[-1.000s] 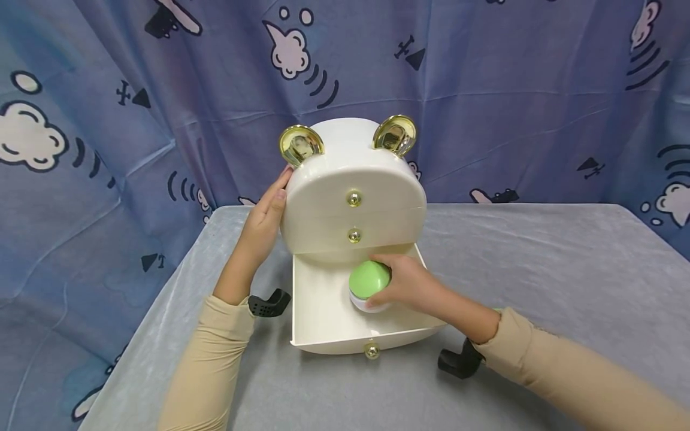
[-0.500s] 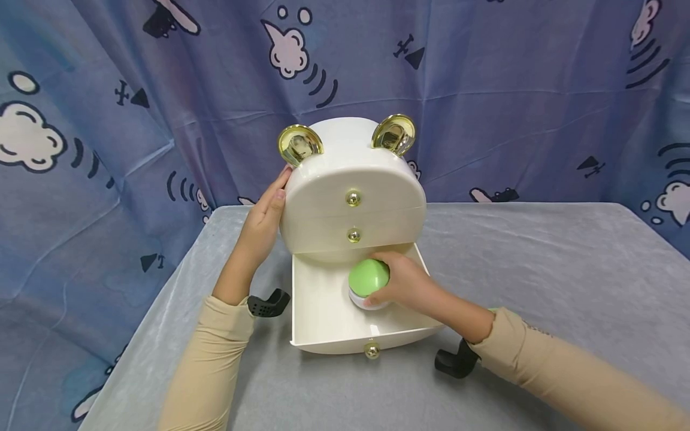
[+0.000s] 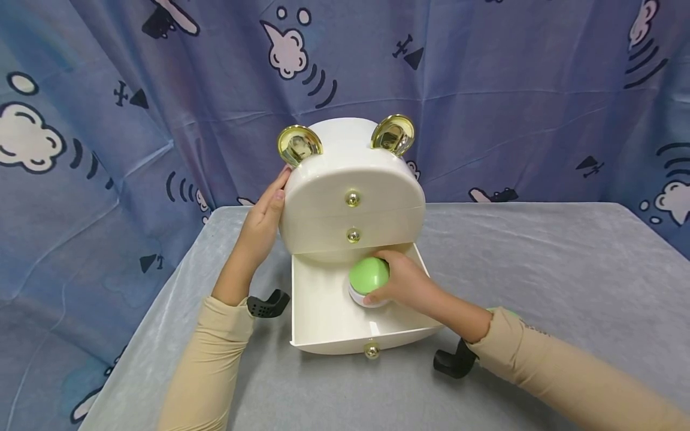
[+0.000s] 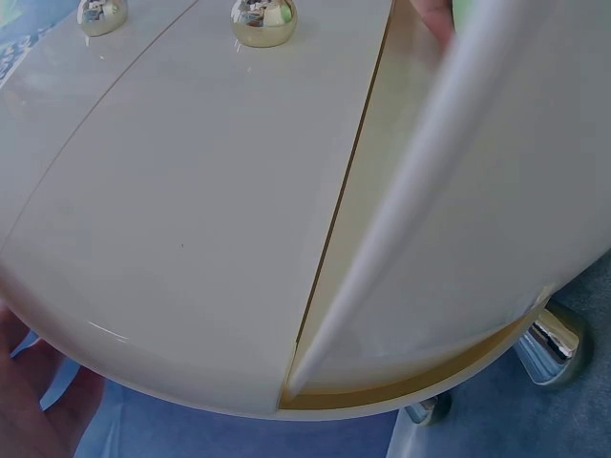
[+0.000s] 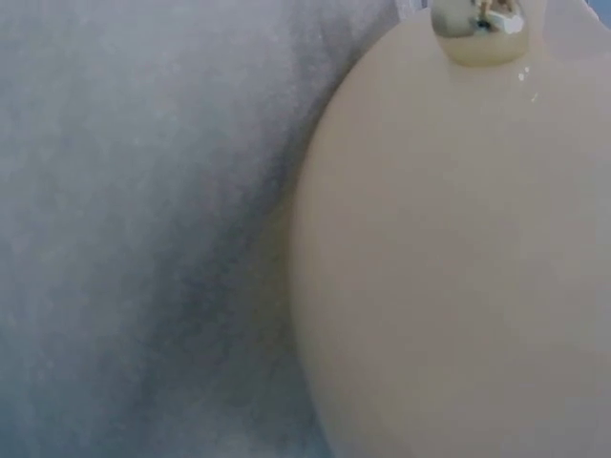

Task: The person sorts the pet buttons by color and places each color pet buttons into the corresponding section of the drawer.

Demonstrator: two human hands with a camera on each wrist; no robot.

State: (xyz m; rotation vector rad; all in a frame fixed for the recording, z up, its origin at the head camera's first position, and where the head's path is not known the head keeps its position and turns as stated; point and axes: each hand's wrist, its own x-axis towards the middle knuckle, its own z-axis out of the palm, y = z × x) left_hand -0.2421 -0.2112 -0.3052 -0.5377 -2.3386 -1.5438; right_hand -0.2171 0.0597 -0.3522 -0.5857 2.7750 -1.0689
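Note:
A white rounded drawer box [image 3: 353, 218] with gold ears stands on the table, its bottom drawer [image 3: 318, 317] pulled out toward me. Inside that drawer is a small round jar [image 3: 369, 276] with a green domed lid and a white base. My right hand [image 3: 406, 281] grips the jar from its right side, thumb low at the front and fingers behind. Against the box's left side, below the left ear, my left hand [image 3: 264, 221] rests with extended fingers. In the left wrist view its fingers [image 4: 67, 410] lie along the box's curved edge. The right wrist view shows the drawer front [image 5: 458, 239], but no hand.
Gold knobs [image 3: 353, 235] mark the box's drawers, one [image 3: 372, 351] sticking out at the front of the open drawer. A grey cloth covers the table [image 3: 539, 269]. Behind it hangs a blue patterned curtain [image 3: 485, 120]. Gold feet [image 4: 549, 343] show under the box.
My right hand and the jar have shifted very slightly up in the head view, still inside the drawer. The left hand holds its place on the box.

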